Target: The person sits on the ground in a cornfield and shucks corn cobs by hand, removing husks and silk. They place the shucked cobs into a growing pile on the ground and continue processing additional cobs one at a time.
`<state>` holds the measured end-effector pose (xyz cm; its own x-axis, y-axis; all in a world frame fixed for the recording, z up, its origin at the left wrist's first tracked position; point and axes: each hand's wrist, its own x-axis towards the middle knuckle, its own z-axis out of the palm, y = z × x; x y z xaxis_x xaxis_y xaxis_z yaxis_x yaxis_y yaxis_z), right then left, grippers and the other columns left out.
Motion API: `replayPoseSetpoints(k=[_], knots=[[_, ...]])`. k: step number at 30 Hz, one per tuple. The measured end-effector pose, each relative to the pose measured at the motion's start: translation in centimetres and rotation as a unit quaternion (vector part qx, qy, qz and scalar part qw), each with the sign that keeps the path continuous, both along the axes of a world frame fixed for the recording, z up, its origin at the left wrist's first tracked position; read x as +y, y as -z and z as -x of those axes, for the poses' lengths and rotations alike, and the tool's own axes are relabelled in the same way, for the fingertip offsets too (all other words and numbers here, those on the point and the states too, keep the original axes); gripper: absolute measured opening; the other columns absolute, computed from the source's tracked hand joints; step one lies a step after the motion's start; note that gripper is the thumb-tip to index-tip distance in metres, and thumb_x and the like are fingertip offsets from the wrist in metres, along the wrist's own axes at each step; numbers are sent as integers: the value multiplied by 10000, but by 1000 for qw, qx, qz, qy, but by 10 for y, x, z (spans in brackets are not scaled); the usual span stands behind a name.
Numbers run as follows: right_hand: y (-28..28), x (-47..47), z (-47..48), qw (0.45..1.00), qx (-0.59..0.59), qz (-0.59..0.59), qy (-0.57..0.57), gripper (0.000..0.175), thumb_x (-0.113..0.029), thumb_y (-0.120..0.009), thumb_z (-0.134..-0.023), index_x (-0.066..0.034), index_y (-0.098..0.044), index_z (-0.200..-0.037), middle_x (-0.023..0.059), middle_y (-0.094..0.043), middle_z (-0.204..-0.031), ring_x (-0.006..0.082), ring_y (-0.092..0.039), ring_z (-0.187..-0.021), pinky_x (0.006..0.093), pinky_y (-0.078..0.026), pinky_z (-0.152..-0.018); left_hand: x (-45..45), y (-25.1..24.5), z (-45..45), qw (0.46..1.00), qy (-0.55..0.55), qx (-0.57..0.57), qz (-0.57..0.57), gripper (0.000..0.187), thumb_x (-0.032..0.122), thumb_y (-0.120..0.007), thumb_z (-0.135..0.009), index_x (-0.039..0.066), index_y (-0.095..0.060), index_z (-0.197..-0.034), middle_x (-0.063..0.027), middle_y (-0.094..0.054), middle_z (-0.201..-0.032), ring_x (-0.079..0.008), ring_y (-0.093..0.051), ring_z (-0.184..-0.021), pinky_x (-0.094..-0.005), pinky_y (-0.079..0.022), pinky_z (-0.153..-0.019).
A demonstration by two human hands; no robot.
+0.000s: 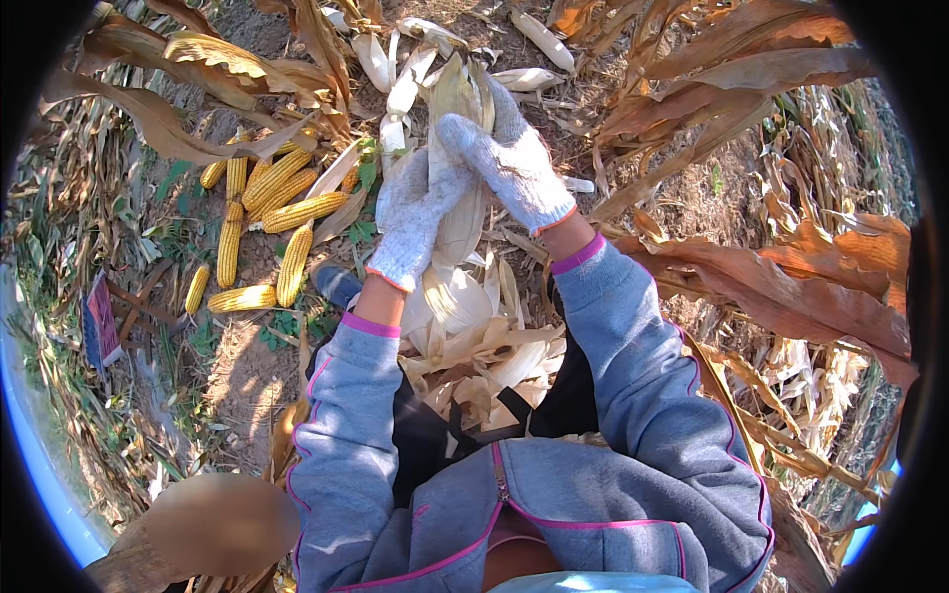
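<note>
An ear of corn in its pale dry husk (454,93) stands out in front of me, between my two gloved hands. My left hand (409,222), in a white knit work glove, wraps the lower part of the ear. Higher up, my right hand (519,170) wears a matching glove and has its thumb across the husk, with its fingers along the far right side. The husk hides the kernels. Below the hands, loose pale husks (489,356) lie heaped between my legs. Several husked yellow corn cobs (278,180) lie on the soil to the left.
Unhusked ears (543,41) lie on the ground beyond my hands. Dry corn leaves (801,296) hang close on the right, and more dry leaves (222,70) arch over the upper left. A blue shoe (335,285) shows near the cobs. A folding-stool-like object (104,319) stands far left.
</note>
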<state>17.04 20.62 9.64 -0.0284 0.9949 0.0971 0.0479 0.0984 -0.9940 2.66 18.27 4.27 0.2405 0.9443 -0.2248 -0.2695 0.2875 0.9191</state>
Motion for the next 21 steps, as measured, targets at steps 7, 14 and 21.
replayPoseSetpoints(k=[7,14,21], knots=[[17,-4,5,998,60,15,12,494,-300,-494,-1017,-9,-431,-1412,114,-552,-1326,161,-508,-1181,281,-405,-1003,-6,9,-10,994,-74,-69,29,468,153,-655,-916,29,-493,-1336,-68,-605,-1179,-158,-580,-1074,-303,-475,-934],[28,6,10,930,360,57,40,414,-272,-445,-1033,21,-498,-1320,139,-584,-1263,234,-562,-1160,356,-434,-1013,0,11,-6,964,-161,-190,91,523,324,-650,-911,91,-475,-1346,-77,-562,-1232,-204,-552,-1120,-369,-462,-974],[17,22,-56,959,241,13,145,342,-221,-515,-998,-30,-532,-1282,73,-648,-992,93,-576,-682,208,-482,-576,31,3,46,907,-305,-241,158,616,632,-496,-905,99,-533,-1213,-117,-610,-1148,-309,-595,-1061,-501,-491,-933]])
